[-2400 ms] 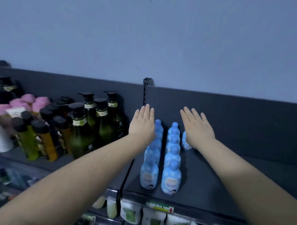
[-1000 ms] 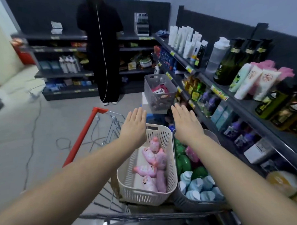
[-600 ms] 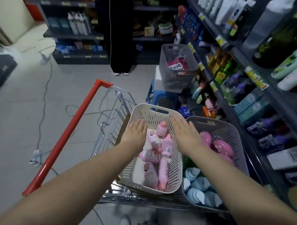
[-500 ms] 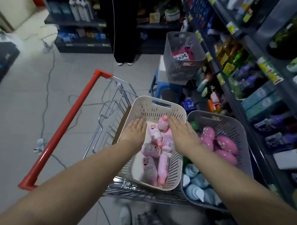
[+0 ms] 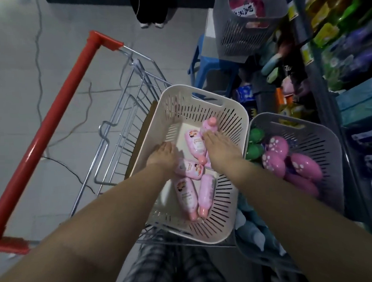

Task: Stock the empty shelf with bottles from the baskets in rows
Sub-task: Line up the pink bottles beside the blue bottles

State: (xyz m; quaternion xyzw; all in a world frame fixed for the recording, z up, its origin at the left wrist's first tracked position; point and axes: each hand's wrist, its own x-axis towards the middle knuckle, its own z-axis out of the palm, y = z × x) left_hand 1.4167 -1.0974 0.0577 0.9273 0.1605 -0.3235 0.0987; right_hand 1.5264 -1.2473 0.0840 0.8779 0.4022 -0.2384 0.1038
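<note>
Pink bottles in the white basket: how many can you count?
5 bottles: one at the right hand's fingertips, one left of it, one crosswise by the left hand, two side by side nearest. The hands may hide more.

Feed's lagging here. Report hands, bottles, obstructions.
Left hand, right hand open in the white basket. Right touching pink bottles, none lifted. Nothing in the way.

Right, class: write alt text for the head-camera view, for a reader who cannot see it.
A left hand and right hand reach into a white basket of pink bottles on a shopping cart; the right hand rests on one. A grey basket sits alongside.
</note>
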